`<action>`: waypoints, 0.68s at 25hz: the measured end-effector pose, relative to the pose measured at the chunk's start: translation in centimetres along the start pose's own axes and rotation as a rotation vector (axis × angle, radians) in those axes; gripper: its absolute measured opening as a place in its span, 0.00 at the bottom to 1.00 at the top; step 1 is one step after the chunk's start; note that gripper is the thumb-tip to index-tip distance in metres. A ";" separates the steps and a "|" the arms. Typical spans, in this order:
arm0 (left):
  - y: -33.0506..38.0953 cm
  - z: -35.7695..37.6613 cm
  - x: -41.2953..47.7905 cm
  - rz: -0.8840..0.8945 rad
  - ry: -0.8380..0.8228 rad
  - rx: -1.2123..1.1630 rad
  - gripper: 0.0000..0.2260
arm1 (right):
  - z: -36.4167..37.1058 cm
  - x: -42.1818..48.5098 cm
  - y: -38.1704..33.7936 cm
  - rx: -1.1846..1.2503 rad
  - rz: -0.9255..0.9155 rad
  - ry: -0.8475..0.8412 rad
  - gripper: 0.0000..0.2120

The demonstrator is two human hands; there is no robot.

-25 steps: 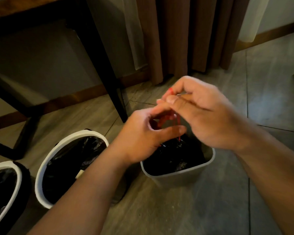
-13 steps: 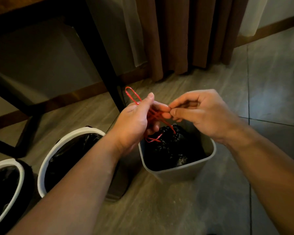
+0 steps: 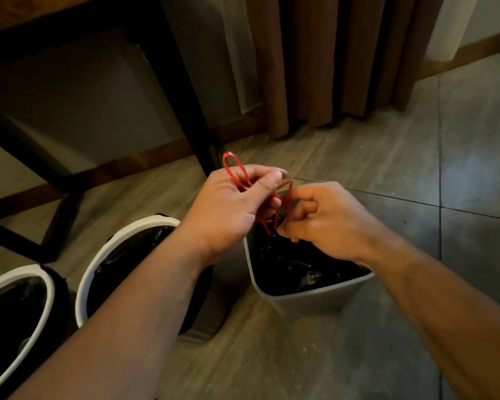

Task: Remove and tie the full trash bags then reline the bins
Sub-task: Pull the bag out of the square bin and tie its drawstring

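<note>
A small grey square bin stands on the floor with a black trash bag gathered inside it. The bag's red drawstring rises from its neck. My left hand pinches one red loop, which sticks up past my knuckles. My right hand pinches another red loop just above the bag's neck. The two hands are close together over the bin's far left corner.
A white-rimmed bin lined in black stands to the left, and a second one is at the far left edge. A black table leg and brown curtains are behind. Tiled floor lies to the right.
Both hands have dropped lower toward the bin. The right hand moved down to the bag's neck, and a second red loop now shows between the hands.
</note>
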State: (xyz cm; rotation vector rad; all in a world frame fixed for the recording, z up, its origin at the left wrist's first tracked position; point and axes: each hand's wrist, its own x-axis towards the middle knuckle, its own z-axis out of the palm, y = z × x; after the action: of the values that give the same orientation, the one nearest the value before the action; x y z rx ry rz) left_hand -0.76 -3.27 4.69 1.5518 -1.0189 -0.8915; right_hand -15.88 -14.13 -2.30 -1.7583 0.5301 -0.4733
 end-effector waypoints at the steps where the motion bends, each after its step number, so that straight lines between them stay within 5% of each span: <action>1: 0.2 -0.1 -0.4 0.018 -0.038 0.034 0.08 | 0.4 0.2 0.2 -0.102 -0.051 0.035 0.13; 4: 0.3 -0.7 -1.2 0.013 -0.149 0.083 0.13 | 0.7 0.4 0.6 -0.469 -0.204 0.195 0.07; 7: 0.0 -1.3 -1.6 -0.023 -0.189 0.013 0.14 | 0.6 0.9 0.6 -0.656 -0.238 0.364 0.15; 15: -2.5 -1.4 -1.9 -0.035 -0.029 -0.061 0.09 | 0.4 1.4 1.4 -0.341 -0.247 0.310 0.16; 17: -2.7 -1.6 -1.6 -0.005 0.029 -0.025 0.08 | -0.5 1.5 1.7 -0.071 -0.156 0.255 0.16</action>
State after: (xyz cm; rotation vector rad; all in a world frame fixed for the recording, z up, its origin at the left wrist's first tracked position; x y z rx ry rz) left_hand 0.55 -0.91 2.46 1.5425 -0.9805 -0.8801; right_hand -15.08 -15.74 -3.80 -1.8266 0.5967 -0.8047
